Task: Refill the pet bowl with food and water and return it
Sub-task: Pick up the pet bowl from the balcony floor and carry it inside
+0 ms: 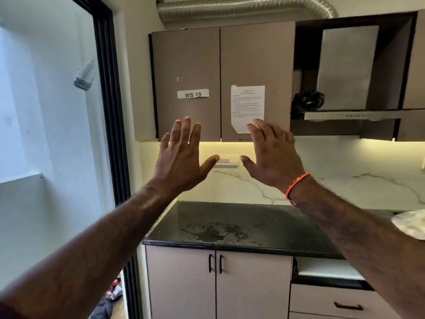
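Black polished stone forms the tabletop (241,224), its middle marked by a pale dried smear. Behind it rises a white marble-veined backsplash (345,180), lit warm yellow from under the wall cabinets. A switch plate (227,160) sits on that backsplash between the two raised hands.

The head view, the only one, counts out as follows. Two taupe upper cabinet doors: one carries a label (193,94) reading "WS 19", the other a printed sheet (248,108) whose text is too small to read. Two lower cabinet doors (218,284) with dark handles sit under the tabletop, with a drawer (340,302) to their right. One ribbed silver duct (241,8) runs along the ceiling above a range hood (354,115), and one black bag (308,100) rests on the hood. A dark-framed window (46,111) fills the left wall.

The left hand (181,157) and right hand (273,157) are held up in front of the cabinets, backs to the camera, fingers spread and straight, holding nothing. An orange band (295,186) circles the right wrist. No pet bowl can be made out; a pale rounded thing (411,223) at the right edge is cut off and cannot be identified.
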